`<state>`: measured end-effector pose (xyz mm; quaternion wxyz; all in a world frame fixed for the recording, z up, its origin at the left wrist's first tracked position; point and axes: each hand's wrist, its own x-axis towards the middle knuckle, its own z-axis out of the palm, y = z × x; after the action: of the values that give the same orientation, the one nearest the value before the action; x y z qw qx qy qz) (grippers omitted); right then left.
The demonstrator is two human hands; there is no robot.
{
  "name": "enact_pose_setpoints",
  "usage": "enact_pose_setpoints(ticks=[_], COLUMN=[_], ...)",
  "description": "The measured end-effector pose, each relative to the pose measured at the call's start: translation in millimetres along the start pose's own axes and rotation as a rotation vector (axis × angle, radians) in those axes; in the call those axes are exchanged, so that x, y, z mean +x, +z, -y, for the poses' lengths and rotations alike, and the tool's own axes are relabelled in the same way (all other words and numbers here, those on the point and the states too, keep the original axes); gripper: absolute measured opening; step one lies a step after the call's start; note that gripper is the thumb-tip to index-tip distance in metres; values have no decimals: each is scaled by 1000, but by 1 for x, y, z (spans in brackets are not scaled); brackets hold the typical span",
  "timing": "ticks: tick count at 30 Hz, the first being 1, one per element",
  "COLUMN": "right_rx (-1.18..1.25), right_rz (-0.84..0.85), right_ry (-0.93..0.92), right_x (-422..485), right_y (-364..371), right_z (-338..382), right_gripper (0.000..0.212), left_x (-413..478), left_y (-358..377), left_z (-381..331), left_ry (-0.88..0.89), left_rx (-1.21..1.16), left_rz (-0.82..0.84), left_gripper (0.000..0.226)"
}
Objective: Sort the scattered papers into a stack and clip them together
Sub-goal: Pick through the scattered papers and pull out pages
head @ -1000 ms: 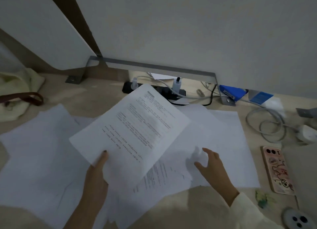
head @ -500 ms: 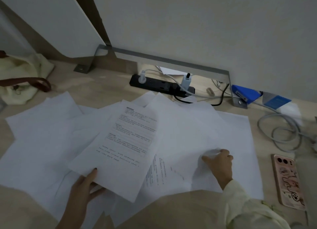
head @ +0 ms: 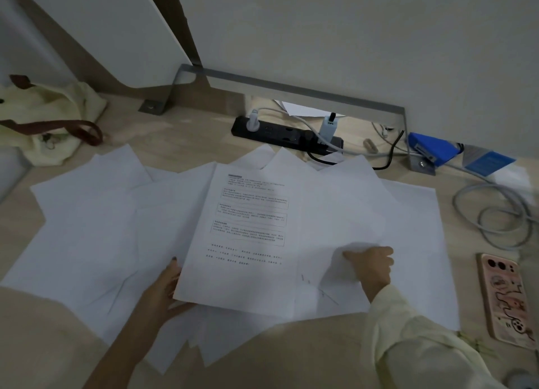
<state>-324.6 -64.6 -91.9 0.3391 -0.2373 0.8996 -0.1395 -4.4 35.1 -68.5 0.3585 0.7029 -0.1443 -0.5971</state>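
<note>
Several white sheets of paper [head: 87,228] lie spread and overlapping across the wooden desk. A printed sheet [head: 248,237] lies on top near the middle, nearly square to me. My left hand [head: 163,286] grips its lower left corner, thumb on top and fingers under it. My right hand [head: 372,264] pinches the lifted corner of a blank sheet [head: 344,213] just right of the printed one. No clip is in sight.
A black power strip [head: 280,133] with plugs and cables sits behind the papers. A phone [head: 503,298] in a patterned case lies at the right edge, a coiled grey cable [head: 493,213] above it. A cream bag [head: 49,123] rests at the far left.
The printed sheet came down from the air onto the pile and turned straighter. My right hand moved onto a blank sheet's corner and lifted it. The view shifted down.
</note>
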Motion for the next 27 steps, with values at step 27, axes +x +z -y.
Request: enact_pose_setpoints(ticks=[27], right_rx=[105], right_rz=[-107], right_ry=[-372], right_x=[-25], right_y=[-53], right_z=[-51], right_gripper=[74], left_x=[17], left_y=[32], left_z=[14], left_ry=[-26], left_rx=[244], left_rz=[98], left_gripper=[52])
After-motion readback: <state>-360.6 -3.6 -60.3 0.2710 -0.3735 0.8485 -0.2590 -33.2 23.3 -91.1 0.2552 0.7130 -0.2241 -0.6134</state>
